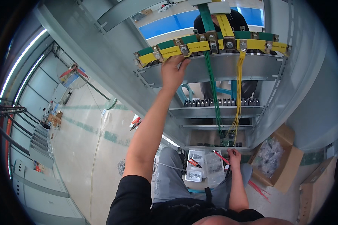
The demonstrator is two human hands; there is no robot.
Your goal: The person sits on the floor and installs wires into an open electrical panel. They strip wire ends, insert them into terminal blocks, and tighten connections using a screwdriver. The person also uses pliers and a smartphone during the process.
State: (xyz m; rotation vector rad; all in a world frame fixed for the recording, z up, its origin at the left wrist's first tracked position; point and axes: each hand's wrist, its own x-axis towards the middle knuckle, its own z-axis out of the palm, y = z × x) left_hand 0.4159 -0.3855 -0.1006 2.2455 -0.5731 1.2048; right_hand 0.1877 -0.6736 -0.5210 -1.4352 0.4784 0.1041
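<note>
My left hand (173,71), fingers curled, grips the front edge of the grey sheet-metal shelf (229,69) in the upper middle of the frame, just under the row of green and yellow flat busbars (199,45), which look already bolted. Lower centre, my right hand (234,155) pinches a thin red-handled tool (221,156) beneath the hanging smooth green and yellow wires (236,108); their ends still seem unfinished.

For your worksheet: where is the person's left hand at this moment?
In the head view, the left hand is raised upper centre, touching the left part of the green-and-yellow striped bolted metal bar, just above the grey cabinet shelf.
</note>
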